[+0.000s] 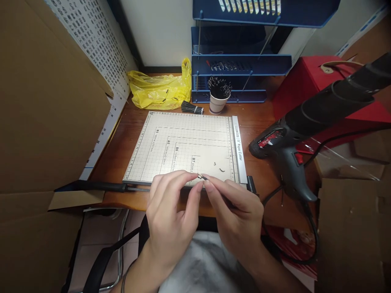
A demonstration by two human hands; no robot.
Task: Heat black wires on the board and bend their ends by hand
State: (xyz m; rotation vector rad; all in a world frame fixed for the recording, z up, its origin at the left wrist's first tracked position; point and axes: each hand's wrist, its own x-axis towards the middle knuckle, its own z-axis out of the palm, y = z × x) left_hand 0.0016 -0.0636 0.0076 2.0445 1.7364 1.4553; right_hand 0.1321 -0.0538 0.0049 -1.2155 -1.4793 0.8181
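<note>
My left hand [174, 203] and my right hand [233, 207] meet fingertip to fingertip over the near edge of a paper cutter [183, 150]. Between the pinched fingers shows a short dark piece of a thin black wire [204, 178] with a pale end; most of it is hidden by the fingers. On the cutter's board, just beyond the right hand, lie a small dark scrap [222, 170] and a smaller bit [214, 163]. The cutter's black handle [104, 186] sticks out to the left.
Behind the cutter are a bundle of black wires [192, 108], a paper cup [218, 105] packed with wires, a yellow plastic bag [159, 91] and blue tray shelves [244, 64]. A heat gun [284, 158] stands at right before a red box [324, 97]. Cardboard [45, 101] walls the left.
</note>
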